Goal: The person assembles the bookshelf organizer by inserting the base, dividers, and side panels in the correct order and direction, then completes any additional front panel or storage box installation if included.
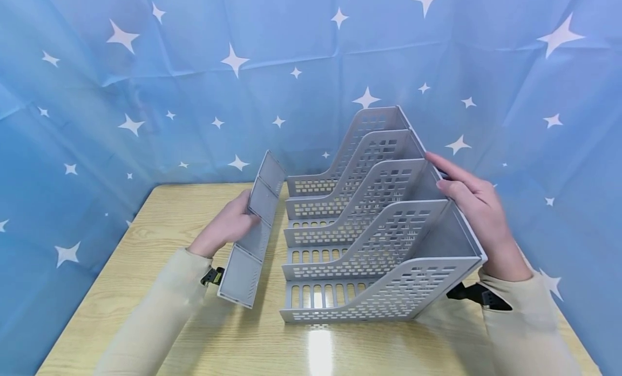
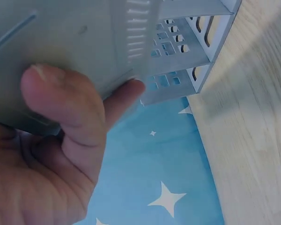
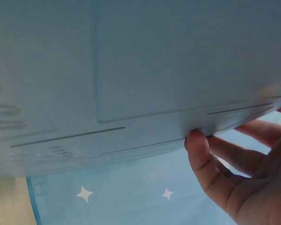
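Observation:
A grey plastic magazine file rack [image 1: 369, 268] stands on the table with its several slotted dividers and taller back at the right. My right hand [image 1: 478, 208] grips the top edge of its back panel. In the right wrist view the thumb [image 3: 197, 145] lies against that panel's edge. To the left of the rack, my left hand [image 1: 230, 222] holds a long narrow grey panel [image 1: 255, 238], tilted and close to the rack's low front ends but apart from them. In the left wrist view the thumb [image 2: 65, 91] lies on the panel's face and one finger reaches past its edge.
The wood-grain table [image 1: 160, 225] is bounded at the back and sides by a blue cloth [image 1: 189, 95] with white stars. A bright light reflection shows on the tabletop in front of the rack. Both wrists wear black straps.

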